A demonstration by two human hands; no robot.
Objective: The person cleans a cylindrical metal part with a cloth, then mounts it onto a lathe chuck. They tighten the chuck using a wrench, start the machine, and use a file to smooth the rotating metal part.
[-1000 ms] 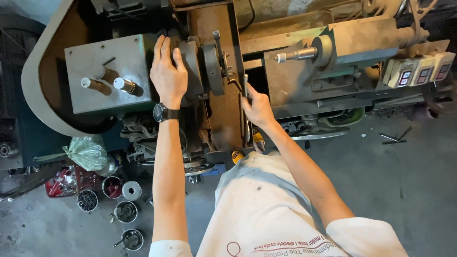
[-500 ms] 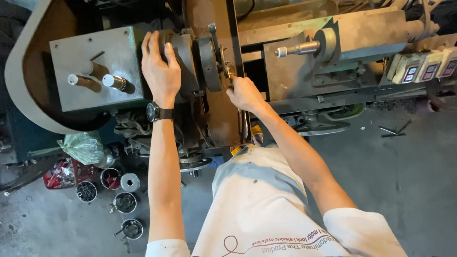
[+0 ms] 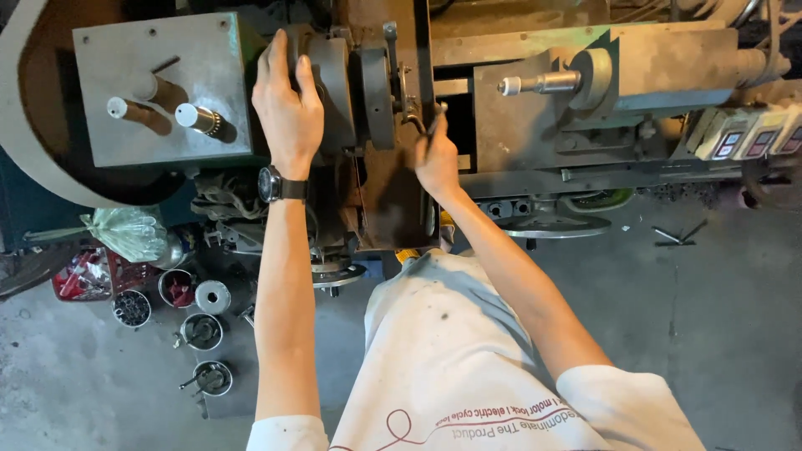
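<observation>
at the right edge of the lathe stood a row of small cream boxes [image 3: 756, 134], each with a dark little screen showing reddish marks. a clear plastic bag [image 3: 129, 234], perhaps holding scraps, lay low left beside red packets [image 3: 83, 276].

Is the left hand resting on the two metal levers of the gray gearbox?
No. The left hand lies on the round chuck, and the two levers stand untouched to its left.
</observation>
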